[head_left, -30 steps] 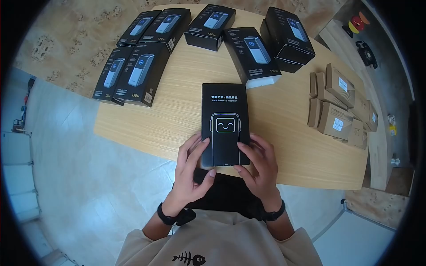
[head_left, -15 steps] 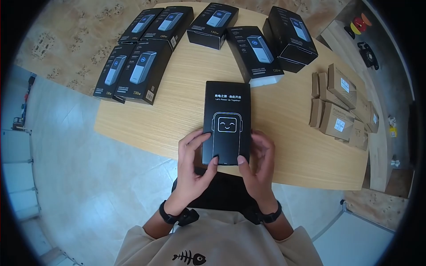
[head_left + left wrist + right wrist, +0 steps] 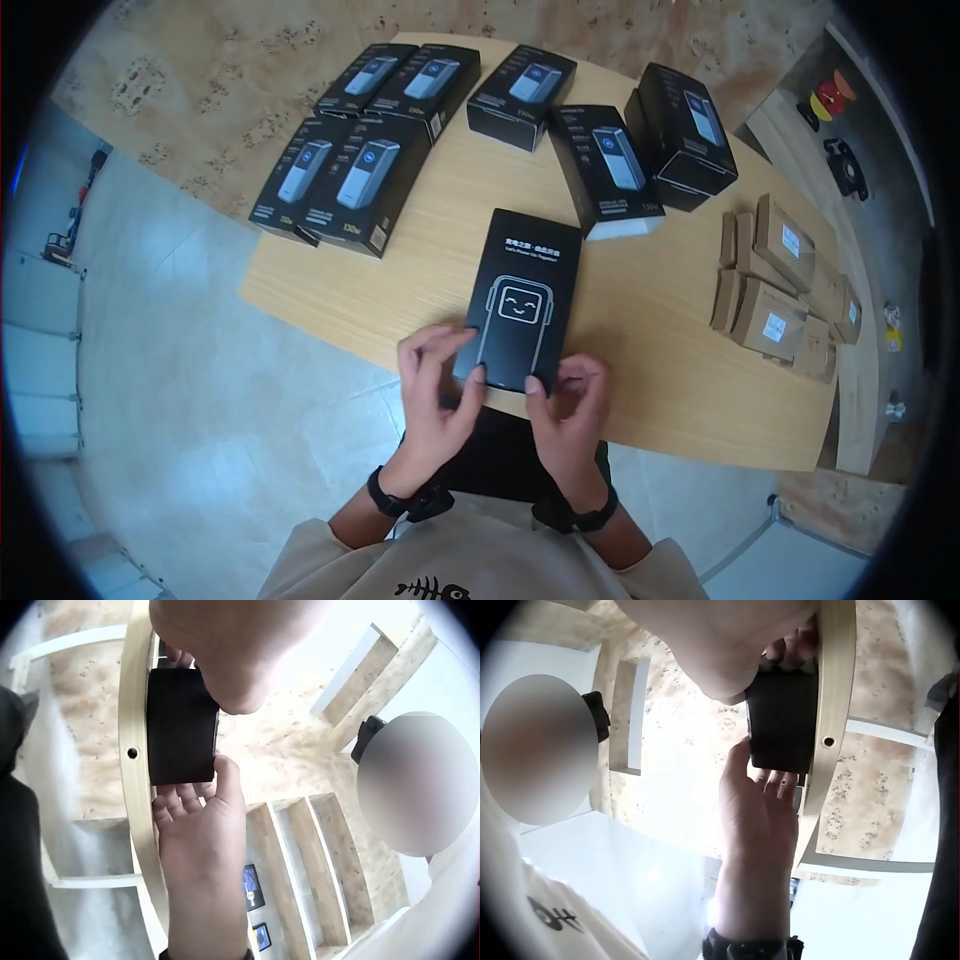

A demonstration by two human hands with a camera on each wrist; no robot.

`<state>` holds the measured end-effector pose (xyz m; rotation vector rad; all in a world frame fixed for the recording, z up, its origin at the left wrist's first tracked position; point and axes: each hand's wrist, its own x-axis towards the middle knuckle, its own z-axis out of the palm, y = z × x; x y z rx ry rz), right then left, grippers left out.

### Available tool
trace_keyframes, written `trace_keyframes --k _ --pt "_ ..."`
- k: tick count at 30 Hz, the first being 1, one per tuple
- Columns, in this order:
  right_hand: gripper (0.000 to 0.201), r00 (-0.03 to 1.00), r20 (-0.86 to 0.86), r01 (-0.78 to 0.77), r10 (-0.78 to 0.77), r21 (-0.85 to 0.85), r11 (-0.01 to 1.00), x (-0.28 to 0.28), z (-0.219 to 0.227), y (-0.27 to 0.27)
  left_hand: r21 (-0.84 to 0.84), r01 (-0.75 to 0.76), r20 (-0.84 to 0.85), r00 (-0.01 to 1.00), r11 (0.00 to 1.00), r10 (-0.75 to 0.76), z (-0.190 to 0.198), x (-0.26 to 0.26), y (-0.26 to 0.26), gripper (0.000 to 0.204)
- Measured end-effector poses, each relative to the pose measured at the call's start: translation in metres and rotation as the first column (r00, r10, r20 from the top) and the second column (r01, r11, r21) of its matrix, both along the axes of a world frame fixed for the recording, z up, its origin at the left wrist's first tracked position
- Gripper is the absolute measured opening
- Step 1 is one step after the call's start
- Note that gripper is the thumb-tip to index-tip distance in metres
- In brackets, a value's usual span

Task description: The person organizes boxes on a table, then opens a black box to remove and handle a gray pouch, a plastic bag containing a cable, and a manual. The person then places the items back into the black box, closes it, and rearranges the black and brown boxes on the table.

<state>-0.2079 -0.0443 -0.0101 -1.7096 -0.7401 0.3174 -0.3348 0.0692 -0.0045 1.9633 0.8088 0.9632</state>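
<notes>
While both thumbs pinched its near end, the black smiley-face box lay closed on the wooden table, held by left hand and right hand; contents hidden.

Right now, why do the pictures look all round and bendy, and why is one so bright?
Head view: a fisheye lens curves the table edge and blackens the corners; the black box stays sharp. Left wrist view: the left hand is near and blurry, under a glaring white ceiling. Right wrist view: bright floor glare washes out the middle, and the right hand is blurred.
</notes>
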Motion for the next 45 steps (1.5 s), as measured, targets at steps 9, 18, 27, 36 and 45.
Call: trace_keyframes --k 9,18,27,36,45 --pt "0.052 0.984 -0.065 -0.162 0.166 0.062 0.985 -0.007 -0.003 0.04 -0.016 -0.093 -0.054 0.994 0.996 0.092 0.009 -0.014 0.029 0.047" --pt "0.033 0.785 0.619 0.012 -0.003 -0.01 1.0 0.036 0.029 0.01 0.005 0.33 -0.095 0.94 0.944 -0.328 0.01 -0.011 0.01 0.021" --pt "0.075 0.648 0.635 -0.224 0.42 -0.369 0.902 0.073 0.064 0.037 0.046 0.28 -0.038 0.96 0.959 -0.278 0.02 -0.003 0.003 0.033" --pt "0.086 0.727 0.602 -0.048 0.331 -0.436 0.899 0.075 0.052 -0.009 0.125 0.195 0.036 0.979 0.973 -0.201 0.059 0.01 0.038 0.051" --pt "0.087 0.769 0.633 0.305 0.089 -0.486 0.819 0.087 0.053 -0.099 0.188 0.427 -0.166 0.902 0.885 -0.4 0.093 0.157 0.118 0.041"
